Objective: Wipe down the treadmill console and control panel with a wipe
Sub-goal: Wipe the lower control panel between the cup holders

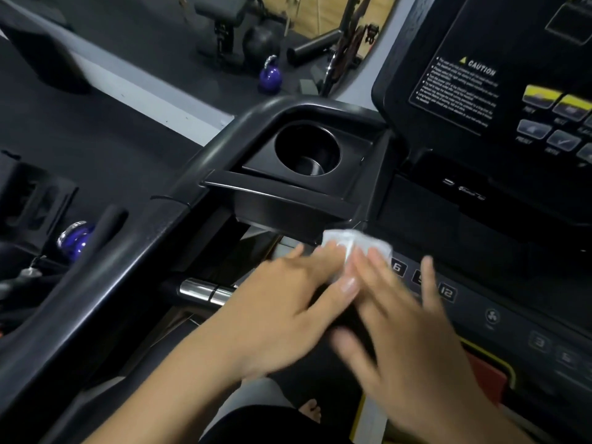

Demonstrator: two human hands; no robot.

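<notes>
A white wipe [355, 240] lies on the left end of the treadmill's black control panel [499, 318], just left of the number buttons 6 and 12. My left hand [288, 302] reaches in from the lower left with its straight fingers resting on the wipe. Blurred by motion, my right hand [407, 331] lies beside it, its straight fingers touching the wipe's right side and covering some buttons. The upright console [480, 75], with a caution label and yellow and grey keys, rises at the top right.
A round cup holder [307, 149] sits in the tray above the wipe. The black handrail [128, 267] curves down to the left, with a chrome grip sensor [205, 291] below it. A red and yellow stop pad [490, 376] sits right of my right hand. Purple kettlebells [270, 76] stand on the gym floor.
</notes>
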